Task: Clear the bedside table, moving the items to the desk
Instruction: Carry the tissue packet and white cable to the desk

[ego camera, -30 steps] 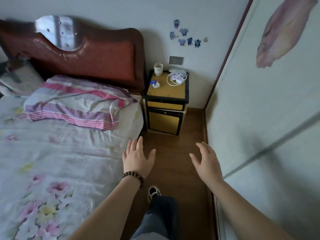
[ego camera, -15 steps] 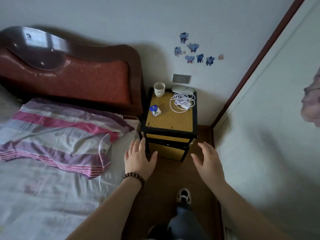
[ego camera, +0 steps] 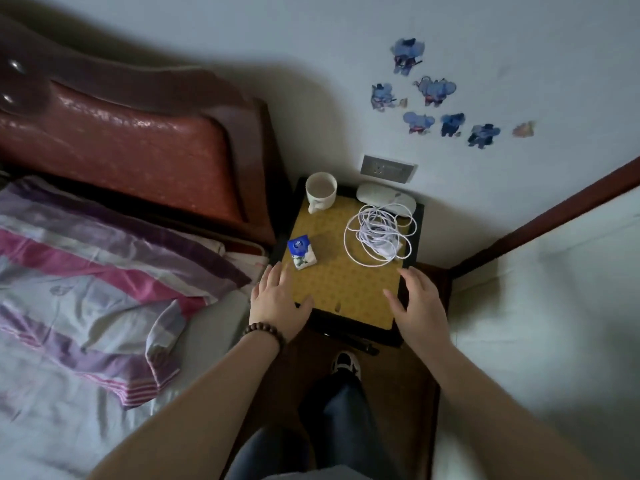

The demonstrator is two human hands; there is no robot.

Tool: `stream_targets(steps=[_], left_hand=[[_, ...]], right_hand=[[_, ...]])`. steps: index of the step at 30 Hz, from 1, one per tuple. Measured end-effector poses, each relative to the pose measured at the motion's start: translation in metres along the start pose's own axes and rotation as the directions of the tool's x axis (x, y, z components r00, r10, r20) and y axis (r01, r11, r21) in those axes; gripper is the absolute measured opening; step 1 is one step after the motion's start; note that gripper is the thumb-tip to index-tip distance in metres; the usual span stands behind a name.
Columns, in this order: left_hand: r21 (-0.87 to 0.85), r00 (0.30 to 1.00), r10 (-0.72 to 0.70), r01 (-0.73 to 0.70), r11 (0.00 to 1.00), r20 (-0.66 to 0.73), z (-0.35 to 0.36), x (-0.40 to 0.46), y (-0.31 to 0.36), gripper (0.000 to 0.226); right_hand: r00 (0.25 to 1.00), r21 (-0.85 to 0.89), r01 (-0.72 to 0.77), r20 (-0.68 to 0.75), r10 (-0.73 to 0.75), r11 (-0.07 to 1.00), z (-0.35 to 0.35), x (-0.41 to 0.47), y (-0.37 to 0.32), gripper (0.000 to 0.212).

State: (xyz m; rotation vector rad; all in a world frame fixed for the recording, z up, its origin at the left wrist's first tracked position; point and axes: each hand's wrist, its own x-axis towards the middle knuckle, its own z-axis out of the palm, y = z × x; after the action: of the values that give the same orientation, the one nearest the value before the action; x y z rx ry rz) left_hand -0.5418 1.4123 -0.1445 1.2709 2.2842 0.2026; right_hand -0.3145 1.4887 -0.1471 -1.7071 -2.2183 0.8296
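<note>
Nothing has left the bedside table (ego camera: 346, 285) so far: all four items sit on its yellow top, so the whole clearing job remains. A white mug (ego camera: 321, 190) stands upright at the back left corner, a pale oval object (ego camera: 386, 199), too dim to identify, lies at the back right against the wall, a loose coil of white charging cable (ego camera: 379, 235) with its plug spreads just in front of it, and a small blue-and-white packet (ego camera: 302, 252) rests near the left edge. The left hand (ego camera: 277, 303) hovers over the front left corner, fingers spread and empty, its fingertips just short of the packet. The right hand (ego camera: 420, 306) hangs over the front right corner, equally open and holding nothing. The desk is not in view. The bed (ego camera: 86, 271) and headboard (ego camera: 138, 140) press against the table's left side and a pale wall panel (ego camera: 554, 306) closes in on the right, leaving a narrow floor strip to stand in. The cable's loops likely need gathering before lifting, or they may snag the oval object
</note>
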Motion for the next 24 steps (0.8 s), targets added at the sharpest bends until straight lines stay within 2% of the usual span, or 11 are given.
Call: stream_targets(steps=[7,14,19,22,24], left_hand=[[0.046,0.986,-0.100,0.095,0.994,0.136,0.039,0.098,-0.002,0.090],[0.103,0.980,-0.007,-0.014,0.995,0.198,0.071,0.159,-0.027,0.104],[0.076,0.986,0.127,-0.135,0.988,0.105,0.075,0.166,-0.033,0.085],[0.027,0.988,0.146,-0.147,0.989,0.048,0.077,0.162,-0.029,0.082],[-0.019,0.992,0.129,-0.129,0.991,0.017,0.077,0.159,-0.022,0.081]], right_hand=[[0.996,-0.020,-0.037,0.082,0.038,0.999,0.012,0.078,0.026,0.051],[0.997,-0.053,-0.020,0.080,0.024,0.998,0.045,0.117,0.037,0.053],[1.000,-0.091,-0.028,0.004,0.029,0.995,0.060,0.129,0.042,0.052],[0.999,-0.170,0.004,-0.036,-0.011,0.986,0.063,0.146,0.041,0.068],[0.999,-0.273,0.039,0.006,-0.039,0.961,0.068,0.164,0.039,0.083]])
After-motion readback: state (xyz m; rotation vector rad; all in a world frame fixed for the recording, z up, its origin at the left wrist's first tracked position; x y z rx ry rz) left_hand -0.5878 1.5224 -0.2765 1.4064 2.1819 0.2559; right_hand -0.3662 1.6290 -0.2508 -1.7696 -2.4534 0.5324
